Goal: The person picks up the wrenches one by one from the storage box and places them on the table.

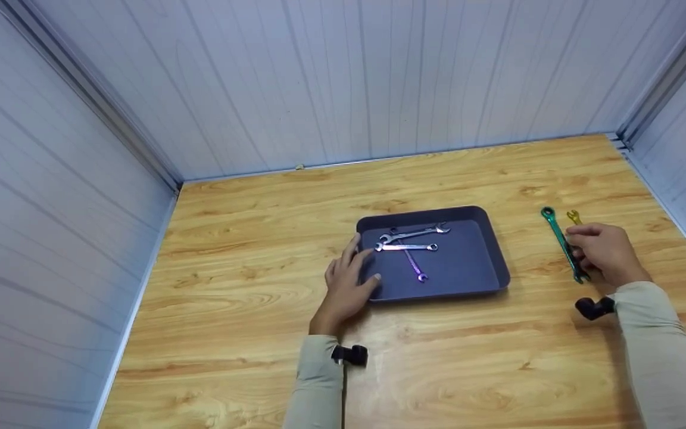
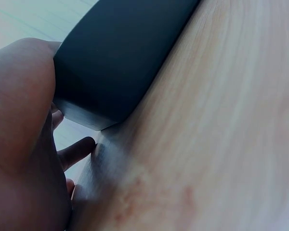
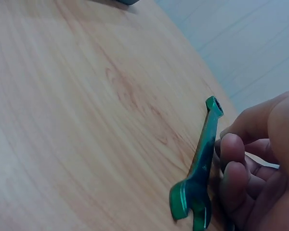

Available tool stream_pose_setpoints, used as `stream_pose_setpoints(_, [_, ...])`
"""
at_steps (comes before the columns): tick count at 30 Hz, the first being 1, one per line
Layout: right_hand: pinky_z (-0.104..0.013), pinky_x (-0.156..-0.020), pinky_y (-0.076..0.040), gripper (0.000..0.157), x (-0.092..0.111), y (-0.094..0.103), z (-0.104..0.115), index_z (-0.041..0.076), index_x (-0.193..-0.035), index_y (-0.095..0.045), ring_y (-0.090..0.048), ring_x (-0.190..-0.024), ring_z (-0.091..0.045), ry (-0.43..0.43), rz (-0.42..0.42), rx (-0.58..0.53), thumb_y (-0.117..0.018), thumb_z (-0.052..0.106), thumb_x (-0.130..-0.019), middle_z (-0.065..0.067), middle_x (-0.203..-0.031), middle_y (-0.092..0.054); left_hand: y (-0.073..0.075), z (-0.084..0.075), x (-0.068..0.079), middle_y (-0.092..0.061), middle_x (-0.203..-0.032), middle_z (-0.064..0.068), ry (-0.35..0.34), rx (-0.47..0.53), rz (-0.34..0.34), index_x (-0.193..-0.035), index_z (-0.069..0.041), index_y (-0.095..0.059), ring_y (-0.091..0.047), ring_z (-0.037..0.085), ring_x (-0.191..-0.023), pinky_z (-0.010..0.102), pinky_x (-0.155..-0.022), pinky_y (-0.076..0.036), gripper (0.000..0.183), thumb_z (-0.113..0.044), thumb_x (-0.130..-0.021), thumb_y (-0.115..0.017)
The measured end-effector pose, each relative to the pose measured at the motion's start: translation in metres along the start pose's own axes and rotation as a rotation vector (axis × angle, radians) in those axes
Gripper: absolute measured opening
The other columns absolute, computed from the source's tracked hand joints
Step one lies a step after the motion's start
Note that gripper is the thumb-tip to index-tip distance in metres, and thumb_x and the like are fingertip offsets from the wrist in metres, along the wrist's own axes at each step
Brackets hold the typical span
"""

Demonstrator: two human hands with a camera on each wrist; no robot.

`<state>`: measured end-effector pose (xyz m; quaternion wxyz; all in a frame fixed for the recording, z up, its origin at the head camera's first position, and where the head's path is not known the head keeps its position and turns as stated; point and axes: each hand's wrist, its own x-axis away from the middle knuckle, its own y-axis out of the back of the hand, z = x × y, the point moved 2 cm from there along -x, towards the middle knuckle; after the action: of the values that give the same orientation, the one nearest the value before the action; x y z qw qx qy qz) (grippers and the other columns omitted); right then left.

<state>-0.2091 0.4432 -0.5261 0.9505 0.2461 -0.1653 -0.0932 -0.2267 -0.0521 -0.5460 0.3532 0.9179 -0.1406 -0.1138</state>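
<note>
- Work surface: desk (image 1: pixel 230 286). A dark tray (image 1: pixel 468 256) sits right of the middle, between the back and front edges.
- Tray contents: upper silver wrench (image 1: pixel 414 233) and lower silver wrench (image 1: pixel 407 246), close together toward the back left corner of the tray; purple wrench (image 1: pixel 412 264), set crosswise to them, its jaw end toward the front edge of the tray.
- Loose items: green wrench (image 1: pixel 561 241) and yellow wrench (image 1: pixel 574 217), side by side on the desk, toward its right edge. Most of the yellow wrench is hidden from me.
- Left-hand grip (image 1: pixel 346 283): fingers spread and relaxed, resting at the left rim of the tray near its front corner; no wrench held.
- Right-hand grip (image 1: pixel 608 253): fingers bent inward, right beside the green wrench and covering the yellow one. I cannot tell whether either is pinched.
- Step in hand (judgement): taking up one of the two loose wrenches while the tray is steadied.
- Next move (judgement): requires a firm pinch on one shank, then a level lift that does not drag the neighbouring wrench.
- Markings: no brand, label or size stamp is legible; a faint mark on the green shank is too small to read.
</note>
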Motion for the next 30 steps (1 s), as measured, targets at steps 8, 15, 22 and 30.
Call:
stream_pose_setpoints(8, [-0.027, -0.056, -0.054, 0.043, 0.001, 0.001, 0.000, -0.001, -0.132, -0.053, -0.060, -0.066, -0.008, -0.005, -0.031, -0.133, -0.057, 0.029, -0.102, 0.005, -0.083, -0.067, -0.001, 0.000, -0.001, -0.011, -0.167, -0.005, 0.016, -0.013, 0.004, -0.146, -0.018, -0.051, -0.020, 0.022, -0.150, 0.055, -0.116, -0.003, 0.055, -0.033, -0.094, -0.062])
stream_pose_setpoints(15, [-0.026, -0.057, -0.052, 0.042, 0.002, 0.001, 0.002, 0.001, -0.134, -0.051, -0.060, -0.068, -0.008, -0.027, -0.039, -0.225, -0.058, 0.026, -0.101, 0.005, -0.089, -0.068, -0.002, 0.001, -0.001, -0.011, -0.167, -0.006, 0.024, -0.008, 0.002, -0.146, -0.018, -0.051, -0.021, 0.020, -0.149, 0.054, -0.116, -0.002, 0.056, -0.033, -0.094, -0.063])
stream_pose_setpoints(22, [-0.023, -0.057, -0.051, 0.043, 0.005, -0.004, 0.010, 0.002, -0.136, -0.052, -0.061, -0.070, -0.008, -0.031, -0.005, -0.339, -0.056, 0.029, -0.102, 0.002, -0.094, -0.070, -0.003, 0.003, -0.001, -0.011, -0.167, -0.005, 0.019, -0.003, -0.003, -0.146, -0.017, -0.051, -0.021, 0.020, -0.149, 0.054, -0.116, -0.002, 0.056, -0.033, -0.093, -0.063])
stream_pose_setpoints(30, [-0.024, -0.059, -0.049, 0.050, 0.007, -0.015, 0.022, -0.003, -0.142, -0.044, -0.059, -0.074, -0.011, -0.031, 0.070, -0.490, -0.055, 0.028, -0.104, -0.003, -0.096, -0.067, -0.003, 0.003, -0.002, -0.011, -0.167, -0.006, 0.011, -0.003, -0.011, -0.145, -0.017, -0.052, -0.021, 0.020, -0.149, 0.053, -0.117, -0.002, 0.055, -0.033, -0.093, -0.063])
